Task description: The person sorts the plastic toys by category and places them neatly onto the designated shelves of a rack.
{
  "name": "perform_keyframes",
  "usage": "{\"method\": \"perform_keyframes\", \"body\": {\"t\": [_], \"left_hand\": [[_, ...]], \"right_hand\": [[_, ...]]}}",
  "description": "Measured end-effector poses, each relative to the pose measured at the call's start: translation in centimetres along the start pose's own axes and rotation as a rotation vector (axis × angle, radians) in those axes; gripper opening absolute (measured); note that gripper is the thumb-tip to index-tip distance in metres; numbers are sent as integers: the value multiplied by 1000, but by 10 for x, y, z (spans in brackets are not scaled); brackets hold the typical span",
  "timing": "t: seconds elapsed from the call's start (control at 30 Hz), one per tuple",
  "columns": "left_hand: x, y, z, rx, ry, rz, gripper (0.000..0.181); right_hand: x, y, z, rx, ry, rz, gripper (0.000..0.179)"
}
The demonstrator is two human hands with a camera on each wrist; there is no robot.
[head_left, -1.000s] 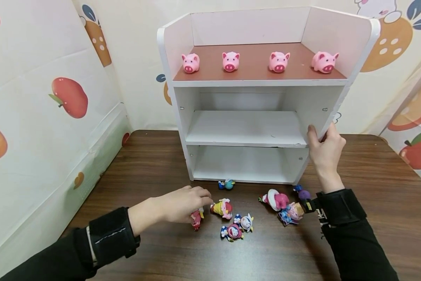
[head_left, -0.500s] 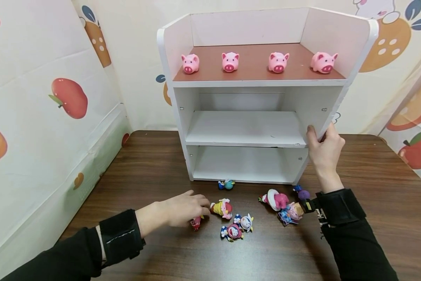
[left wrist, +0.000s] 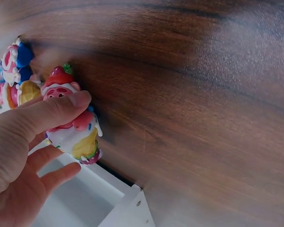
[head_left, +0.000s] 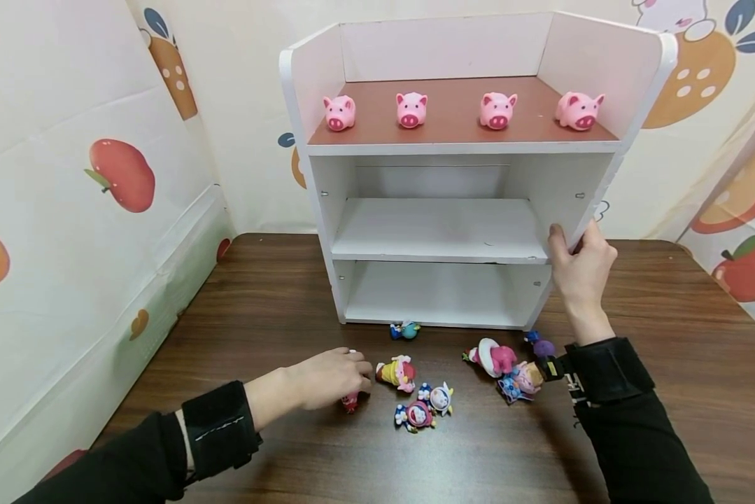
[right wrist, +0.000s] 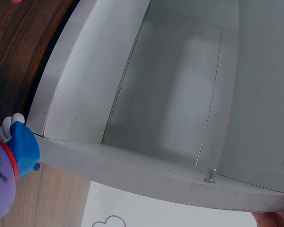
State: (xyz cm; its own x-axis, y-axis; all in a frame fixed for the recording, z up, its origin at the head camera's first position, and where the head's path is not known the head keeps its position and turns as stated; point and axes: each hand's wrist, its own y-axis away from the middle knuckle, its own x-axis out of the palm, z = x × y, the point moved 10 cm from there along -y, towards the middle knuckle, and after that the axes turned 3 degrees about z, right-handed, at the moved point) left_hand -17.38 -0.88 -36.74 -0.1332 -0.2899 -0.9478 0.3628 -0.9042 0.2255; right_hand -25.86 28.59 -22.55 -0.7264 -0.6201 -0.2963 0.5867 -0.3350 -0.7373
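Strawberry-hatted figurine (left wrist: 72,138) more covered than second ago; left hand (head_left: 334,378) grip pinching it, right hand (head_left: 581,269) grasping shelf unit (head_left: 434,227).

Head view forward and down, left wrist near figurine (left wrist: 68,136), right wrist near shelf (right wrist: 151,85) all share

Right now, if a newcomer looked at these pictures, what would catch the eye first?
Probably the four pink toy pigs, standing in a row on the brown top shelf of the white shelf unit. Next might come the left hand, in front of the unit, pinching a strawberry-topped figurine, and the right hand, gripping the unit's right side.
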Motion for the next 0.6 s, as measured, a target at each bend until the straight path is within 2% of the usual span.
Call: {"method": "perform_keyframes", "body": {"t": [0.23,0.37,0.6], "left_hand": [[-3,4,7,-28,87,-33,17],[-2,9,17,-80,229,-55,23],[-4,13,36,-148,497,-132,21]], "right_hand": [[-1,1,2,7,-3,3,27],[0,1,2,6,-5,4,27],[0,0,1,2,-5,5,27]]}}
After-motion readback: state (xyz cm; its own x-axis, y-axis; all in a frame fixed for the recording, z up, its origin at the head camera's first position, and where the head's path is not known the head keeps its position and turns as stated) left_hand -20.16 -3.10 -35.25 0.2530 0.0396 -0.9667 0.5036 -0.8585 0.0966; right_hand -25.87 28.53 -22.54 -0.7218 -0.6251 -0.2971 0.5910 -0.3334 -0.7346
